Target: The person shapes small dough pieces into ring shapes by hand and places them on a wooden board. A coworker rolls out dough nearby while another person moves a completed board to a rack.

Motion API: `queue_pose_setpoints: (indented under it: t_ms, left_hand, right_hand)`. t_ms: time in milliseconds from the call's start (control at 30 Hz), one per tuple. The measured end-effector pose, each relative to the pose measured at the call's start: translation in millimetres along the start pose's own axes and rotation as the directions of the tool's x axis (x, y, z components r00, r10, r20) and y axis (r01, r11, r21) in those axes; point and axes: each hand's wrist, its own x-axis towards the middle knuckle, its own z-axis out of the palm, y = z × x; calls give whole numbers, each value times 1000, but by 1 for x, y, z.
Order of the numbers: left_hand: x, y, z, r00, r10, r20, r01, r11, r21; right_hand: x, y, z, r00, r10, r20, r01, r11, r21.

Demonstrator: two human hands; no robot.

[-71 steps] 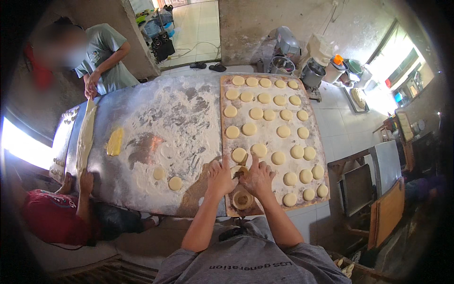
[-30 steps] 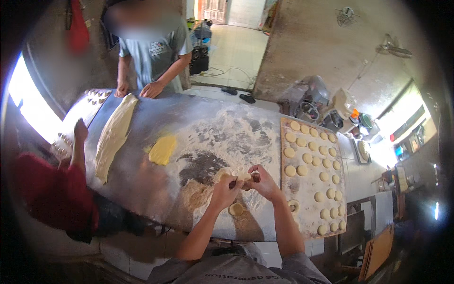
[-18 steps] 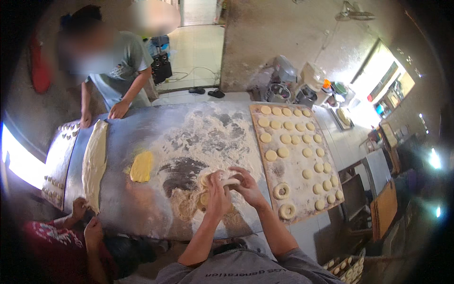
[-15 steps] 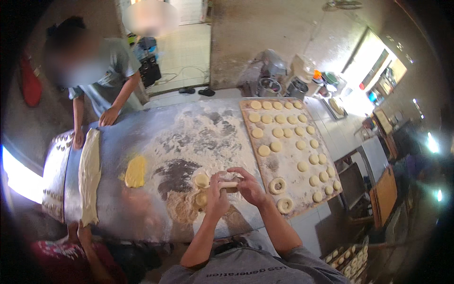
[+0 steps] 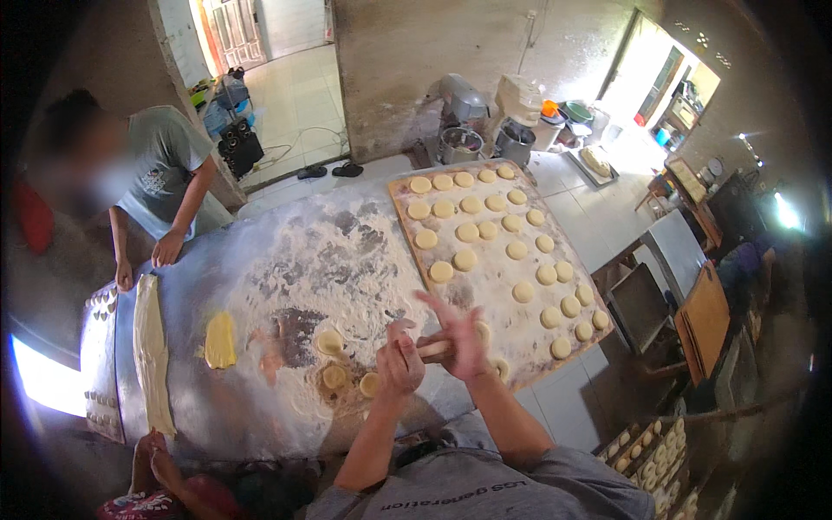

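A pale piece of dough (image 5: pixel 435 350) spans the gap between my hands above the floured table (image 5: pixel 195 260). My left hand (image 5: pixel 400 360) is closed around its left end. My right hand (image 5: pixel 466 343) has its fingers stretched and spread, with the palm side against the dough's other end. Just left of my left hand, flat dough rounds (image 5: pixel 334 377) lie in loose flour. Under and beyond my right hand is a wooden board (image 5: pixel 490 279) with several dough rounds (image 5: pixel 517 250). A dough ring (image 5: pixel 500 370) on it is partly hidden by my right wrist.
A yellow soft lump (image 5: pixel 220 340) and a long dough strip (image 5: pixel 151 355) lie on the table's left part. A co-worker (image 5: pixel 169 165) stands at the far left; another person's hands (image 5: pixel 154 440) touch the strip's near end. Trays of dough pieces (image 5: pixel 650 459) stand at lower right.
My right fingers have spread out from a curled hold. Both hands have shifted relative to the table, and another dough round now shows beside my left hand. The head view has turned.
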Motion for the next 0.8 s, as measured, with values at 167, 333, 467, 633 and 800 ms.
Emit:
queue_pose_setpoints:
  t_ms: [167,333,467,633,800]
  left_hand:
    - [9,29,33,975,-147,168,161,984,-75]
    - [19,44,60,940,-289,179,297,955,-21]
    - [28,42,81,969,-206,137,214,975,-52]
    - [36,39,107,963,-208,170,207,978,20]
    - [44,42,122,894,-309,324,255,946,198]
  right_hand:
    - [14,5,-60,945,-307,109,326,877,-353]
    - [5,-37,-56,962,-16,-273,-76,943,-323]
    - [10,-29,-100,963,-270,12,268,949,-164]
    - [5,-45,-129,975,-188,115,168,971,168]
    - [11,-45,-128,947,-321,-9,278,835,-474]
